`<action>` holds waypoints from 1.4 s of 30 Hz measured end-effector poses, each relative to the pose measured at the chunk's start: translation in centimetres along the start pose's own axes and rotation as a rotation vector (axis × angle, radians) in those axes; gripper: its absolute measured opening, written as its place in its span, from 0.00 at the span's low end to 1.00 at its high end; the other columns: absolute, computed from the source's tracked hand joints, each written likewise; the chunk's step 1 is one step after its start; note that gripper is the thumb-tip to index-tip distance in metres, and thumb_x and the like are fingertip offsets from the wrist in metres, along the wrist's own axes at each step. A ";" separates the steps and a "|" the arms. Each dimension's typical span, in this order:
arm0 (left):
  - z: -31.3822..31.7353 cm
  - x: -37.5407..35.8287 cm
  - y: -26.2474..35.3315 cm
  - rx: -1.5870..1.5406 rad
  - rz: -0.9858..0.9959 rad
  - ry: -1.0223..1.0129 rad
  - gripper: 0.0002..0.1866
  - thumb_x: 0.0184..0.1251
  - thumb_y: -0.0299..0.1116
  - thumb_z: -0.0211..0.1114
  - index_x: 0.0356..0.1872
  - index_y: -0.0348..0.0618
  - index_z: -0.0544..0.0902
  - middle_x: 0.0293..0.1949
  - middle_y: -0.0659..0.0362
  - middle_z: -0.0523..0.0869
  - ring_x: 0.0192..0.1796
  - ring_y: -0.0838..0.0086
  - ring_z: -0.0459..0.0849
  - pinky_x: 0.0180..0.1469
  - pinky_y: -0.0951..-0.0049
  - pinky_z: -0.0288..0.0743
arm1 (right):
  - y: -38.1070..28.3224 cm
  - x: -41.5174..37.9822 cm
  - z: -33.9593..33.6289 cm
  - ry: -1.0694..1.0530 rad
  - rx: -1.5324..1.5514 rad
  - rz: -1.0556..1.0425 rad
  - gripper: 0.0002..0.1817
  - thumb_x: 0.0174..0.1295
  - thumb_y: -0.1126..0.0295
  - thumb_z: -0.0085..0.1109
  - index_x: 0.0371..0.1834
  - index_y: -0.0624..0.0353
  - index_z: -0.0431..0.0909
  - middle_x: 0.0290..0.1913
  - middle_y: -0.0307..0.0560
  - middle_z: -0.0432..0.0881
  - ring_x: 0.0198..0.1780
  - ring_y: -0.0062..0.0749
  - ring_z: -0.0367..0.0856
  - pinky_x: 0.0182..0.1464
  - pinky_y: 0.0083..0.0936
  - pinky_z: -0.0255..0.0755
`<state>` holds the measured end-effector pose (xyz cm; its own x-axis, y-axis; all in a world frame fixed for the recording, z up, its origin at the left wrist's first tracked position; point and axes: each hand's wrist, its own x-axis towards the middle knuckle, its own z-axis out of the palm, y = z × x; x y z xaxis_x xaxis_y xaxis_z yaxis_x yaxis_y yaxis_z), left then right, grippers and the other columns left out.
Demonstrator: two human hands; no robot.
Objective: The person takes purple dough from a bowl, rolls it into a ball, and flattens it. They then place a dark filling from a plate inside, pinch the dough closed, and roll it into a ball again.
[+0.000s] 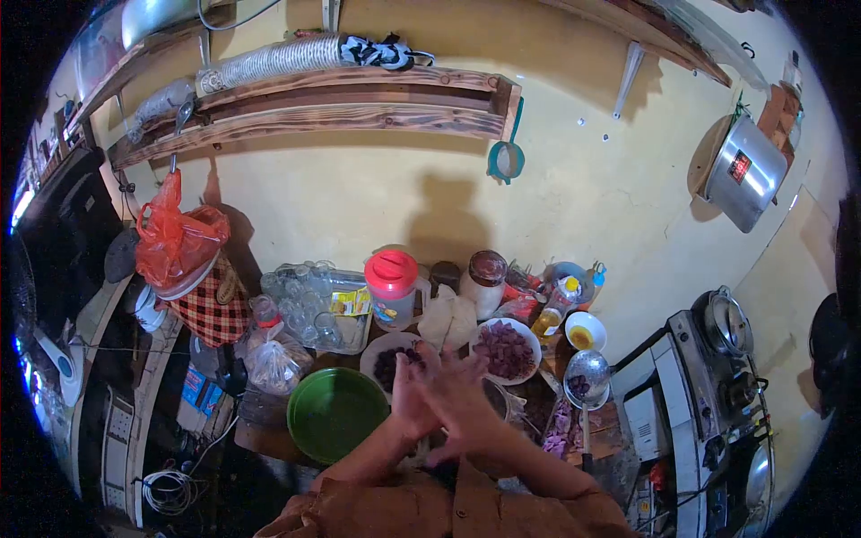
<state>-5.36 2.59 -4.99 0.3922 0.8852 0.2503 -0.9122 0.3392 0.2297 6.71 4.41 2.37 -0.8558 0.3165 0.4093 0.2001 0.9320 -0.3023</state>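
Note:
Both hands meet above the front middle of the table. My left hand (pixel 413 392) has its fingers raised, and my right hand (pixel 462 394) overlaps it with fingers spread; whether anything small lies between the palms is hidden. Behind them are a plate of dark round pieces (pixel 386 360) and a white plate of purple chunks (pixel 506 351). A knotted pale plastic bag (pixel 448 316) sits between the plates. To the left lies a green basin (pixel 337 415). A metal ladle (pixel 587 375) with dark pieces rests on a bowl at the right.
A pink-lidded jug (pixel 392 289), a tray of glasses (pixel 348 335), a lidded jar (pixel 484 282), an oil bottle (pixel 558 308) and a bowl with yellow contents (pixel 586 332) stand behind. At the right is a stove (pixel 717 386); a red bag (pixel 182 235) hangs at the left.

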 end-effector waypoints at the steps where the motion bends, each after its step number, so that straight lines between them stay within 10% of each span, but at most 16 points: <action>1: -0.3 -0.2 -0.2 -0.269 -0.062 -0.064 0.57 0.50 0.81 0.36 0.73 0.46 0.46 0.74 0.55 0.47 0.75 0.57 0.46 0.72 0.47 0.38 | 1.0 0.0 0.0 0.000 0.004 0.000 0.69 0.34 0.14 0.32 0.74 0.60 0.44 0.74 0.65 0.37 0.74 0.67 0.28 0.64 0.66 0.16; 2: -0.5 -0.3 -0.6 -0.543 -0.122 -0.128 0.58 0.49 0.81 0.36 0.73 0.46 0.46 0.74 0.54 0.46 0.75 0.58 0.46 0.72 0.50 0.39 | 2.3 0.1 0.0 0.108 -0.013 0.081 0.68 0.36 0.16 0.34 0.73 0.60 0.44 0.74 0.65 0.38 0.74 0.67 0.28 0.64 0.68 0.17; 3: 2.8 -0.4 -1.3 0.126 -0.178 0.248 0.58 0.49 0.82 0.34 0.73 0.46 0.46 0.74 0.54 0.46 0.75 0.60 0.46 0.73 0.56 0.42 | 2.8 0.3 -0.2 0.215 -0.033 0.161 0.67 0.37 0.17 0.37 0.73 0.60 0.44 0.74 0.65 0.38 0.74 0.67 0.29 0.63 0.70 0.17; 10: -1.7 -0.1 -0.6 -0.064 -0.020 -0.006 0.56 0.51 0.81 0.35 0.72 0.45 0.50 0.73 0.53 0.50 0.73 0.60 0.53 0.72 0.59 0.46 | 0.6 -1.0 3.1 -0.071 0.078 -0.193 0.61 0.45 0.22 0.42 0.73 0.59 0.45 0.74 0.64 0.40 0.74 0.66 0.30 0.66 0.65 0.21; 12: 1.9 -1.0 -1.0 0.241 -0.031 0.378 0.51 0.56 0.76 0.39 0.71 0.44 0.55 0.72 0.53 0.55 0.70 0.59 0.59 0.70 0.58 0.52 | 2.7 -0.2 2.6 0.103 -0.060 0.142 0.53 0.54 0.29 0.41 0.73 0.60 0.48 0.74 0.61 0.42 0.74 0.65 0.32 0.67 0.64 0.22; 14: 1.2 -1.2 -1.6 0.009 -0.056 0.538 0.39 0.65 0.64 0.41 0.67 0.43 0.61 0.68 0.50 0.63 0.68 0.59 0.63 0.70 0.58 0.53 | 2.8 0.7 2.2 0.176 0.080 0.111 0.49 0.57 0.33 0.41 0.72 0.60 0.50 0.74 0.61 0.45 0.74 0.63 0.34 0.68 0.62 0.25; 17: -7.8 -3.8 -1.6 -0.513 -0.131 0.169 0.24 0.70 0.48 0.46 0.55 0.40 0.72 0.53 0.50 0.76 0.55 0.61 0.75 0.61 0.58 0.65 | 3.3 0.8 0.5 0.306 0.288 0.100 0.42 0.61 0.40 0.44 0.70 0.60 0.53 0.73 0.59 0.49 0.74 0.62 0.37 0.69 0.60 0.29; 21: -10.5 -9.2 1.6 -0.153 0.234 0.944 0.07 0.64 0.30 0.54 0.27 0.40 0.73 0.26 0.58 0.74 0.31 0.69 0.73 0.37 0.68 0.69 | 8.0 -3.3 1.3 0.345 0.333 0.312 0.32 0.58 0.55 0.58 0.62 0.62 0.65 0.62 0.57 0.68 0.67 0.58 0.59 0.68 0.45 0.51; 23: -15.2 -13.5 2.6 -0.179 0.345 1.160 0.07 0.62 0.32 0.55 0.27 0.42 0.74 0.25 0.58 0.74 0.32 0.67 0.73 0.40 0.63 0.69 | 9.9 -6.2 2.9 0.228 0.307 0.511 0.30 0.56 0.58 0.61 0.60 0.62 0.67 0.59 0.58 0.72 0.63 0.56 0.65 0.65 0.42 0.58; 25: -19.9 -19.7 2.9 0.566 0.320 1.077 0.09 0.61 0.38 0.56 0.32 0.44 0.74 0.31 0.56 0.73 0.38 0.66 0.71 0.48 0.55 0.66 | 11.0 -9.0 5.4 0.123 0.179 0.673 0.27 0.51 0.65 0.65 0.55 0.61 0.73 0.53 0.58 0.77 0.55 0.51 0.75 0.59 0.36 0.66; 31: -14.0 -20.5 7.0 -0.002 0.377 1.507 0.33 0.62 0.51 0.51 0.68 0.53 0.59 0.67 0.54 0.58 0.68 0.62 0.56 0.67 0.48 0.45 | 12.7 -13.1 13.1 -0.102 0.064 0.787 0.30 0.48 0.67 0.67 0.57 0.61 0.73 0.53 0.60 0.76 0.56 0.52 0.74 0.60 0.40 0.65; 42: -10.8 -19.7 9.1 0.140 0.555 1.374 0.36 0.65 0.52 0.48 0.72 0.57 0.49 0.72 0.54 0.49 0.74 0.62 0.49 0.69 0.46 0.39 | 13.4 -12.4 14.7 -0.181 -0.048 0.915 0.22 0.42 0.67 0.69 0.45 0.58 0.82 0.40 0.58 0.81 0.44 0.53 0.78 0.50 0.42 0.71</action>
<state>-22.67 -8.28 -18.01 -0.4817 0.5156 -0.7085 -0.8542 -0.0957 0.5111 13.00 10.34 -19.41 -0.4156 0.9026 -0.1123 0.8492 0.3409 -0.4034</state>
